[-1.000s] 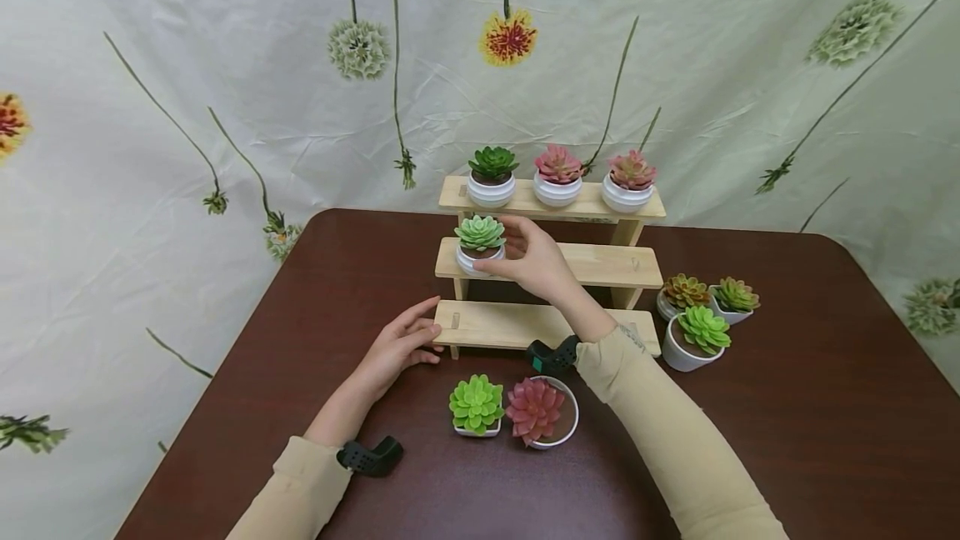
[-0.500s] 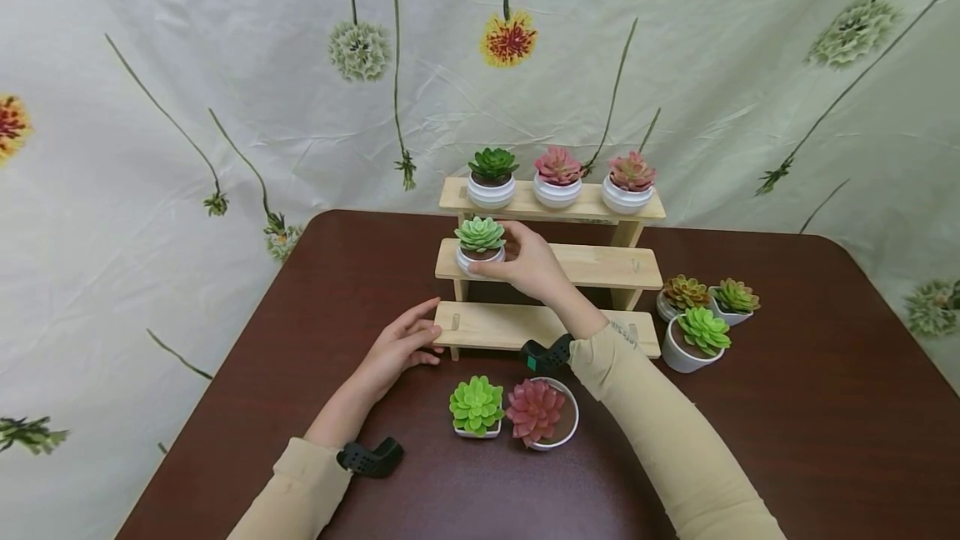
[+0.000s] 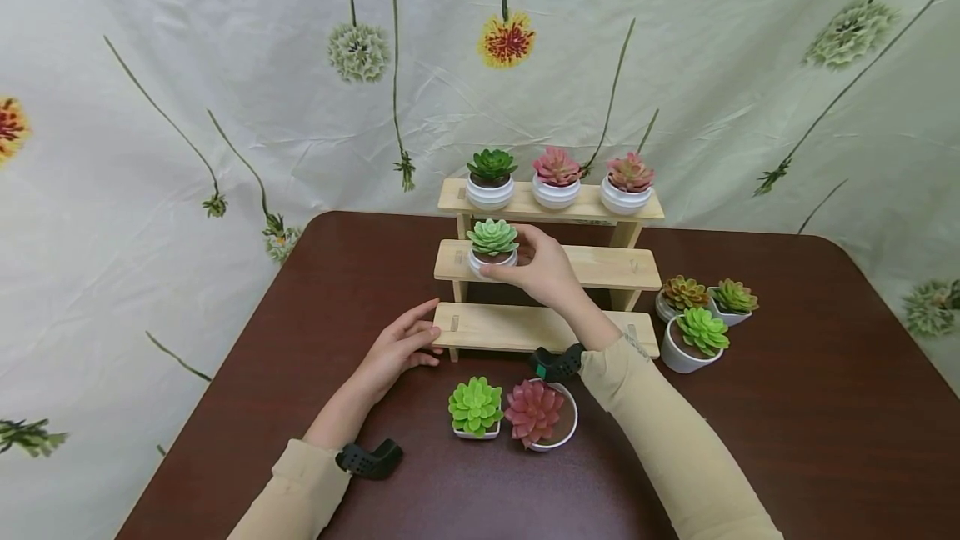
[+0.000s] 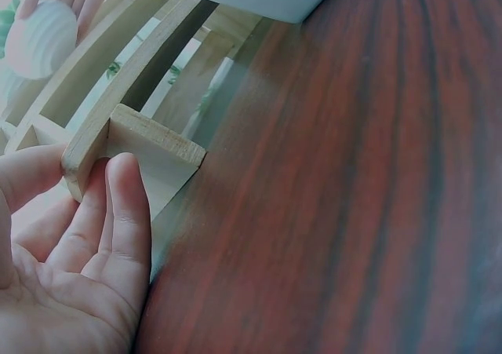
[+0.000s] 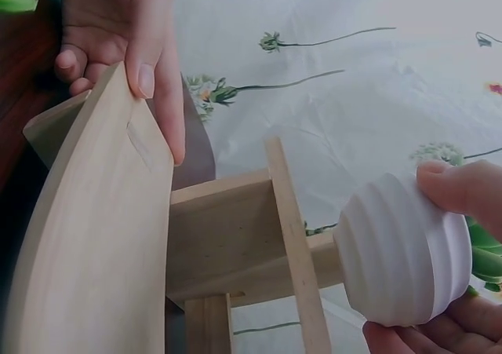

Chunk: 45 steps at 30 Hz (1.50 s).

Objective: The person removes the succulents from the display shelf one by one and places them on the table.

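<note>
"Firstly, what does the right grip (image 3: 543,269) hold?"

"The pale plant (image 3: 492,238), upright, its pot (image 5: 396,252) pinched, at the left part of the middle shelf (image 3: 611,267). Whether it touches that shelf is unclear."

"And the left grip (image 3: 401,344)?"

"Closed on the left end of the low shelf (image 3: 517,326)."

"Others?"

"Red plant (image 3: 533,413) and lime plant (image 3: 476,405), side by side, nearer, on the tabletop (image 3: 825,407); three plants (image 3: 556,177) on the top shelf (image 3: 523,205)."

A three-tier plant stand (image 3: 517,327) is on the bench (image 3: 360,265), a cloth (image 3: 285,82) behind both. Three potted succulents (image 3: 557,177) line the top tier (image 3: 449,195); a single potted succulent (image 3: 492,242) is toward the left of the middle tier (image 3: 611,266). A front pair (image 3: 476,405) sits before the stand, a clustered trio (image 3: 701,337) to its right.
</note>
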{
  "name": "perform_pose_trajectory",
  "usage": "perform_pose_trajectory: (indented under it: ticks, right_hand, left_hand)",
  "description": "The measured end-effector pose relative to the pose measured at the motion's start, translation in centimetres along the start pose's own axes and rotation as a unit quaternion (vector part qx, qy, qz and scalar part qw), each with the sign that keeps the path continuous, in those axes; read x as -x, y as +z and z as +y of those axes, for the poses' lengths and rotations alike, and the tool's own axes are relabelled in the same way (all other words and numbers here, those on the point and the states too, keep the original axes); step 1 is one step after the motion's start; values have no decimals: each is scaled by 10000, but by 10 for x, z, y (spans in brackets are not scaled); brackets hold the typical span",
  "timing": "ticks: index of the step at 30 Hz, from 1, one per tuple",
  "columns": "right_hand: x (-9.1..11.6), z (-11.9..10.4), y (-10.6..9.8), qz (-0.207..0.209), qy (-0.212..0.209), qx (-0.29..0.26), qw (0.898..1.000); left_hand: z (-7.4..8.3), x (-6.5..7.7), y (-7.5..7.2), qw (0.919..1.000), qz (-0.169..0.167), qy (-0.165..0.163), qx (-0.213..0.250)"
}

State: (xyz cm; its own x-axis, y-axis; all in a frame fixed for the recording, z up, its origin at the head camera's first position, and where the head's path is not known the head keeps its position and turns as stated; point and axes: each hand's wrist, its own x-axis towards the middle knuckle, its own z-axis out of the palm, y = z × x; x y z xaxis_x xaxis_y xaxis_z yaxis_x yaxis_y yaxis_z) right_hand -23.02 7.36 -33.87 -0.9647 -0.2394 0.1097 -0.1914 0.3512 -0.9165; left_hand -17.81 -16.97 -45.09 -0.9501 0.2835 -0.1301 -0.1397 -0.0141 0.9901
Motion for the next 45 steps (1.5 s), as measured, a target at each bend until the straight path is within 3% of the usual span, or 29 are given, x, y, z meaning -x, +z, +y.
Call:
perform_pose_trajectory:
  ticks: [22,39,45]
  right_hand:
    - [41,14,-57,698,148,-30,9974]
    - [79,39,-97,1572,395,63,9868]
    - [90,64,-111,1950,142,-120,9806]
  left_hand:
    - [1,2,-1,10000,49,15,-30]
    - [-1,1,-1,10000,32,-28,-77]
    - [0,0,0,10000,5,0,-72]
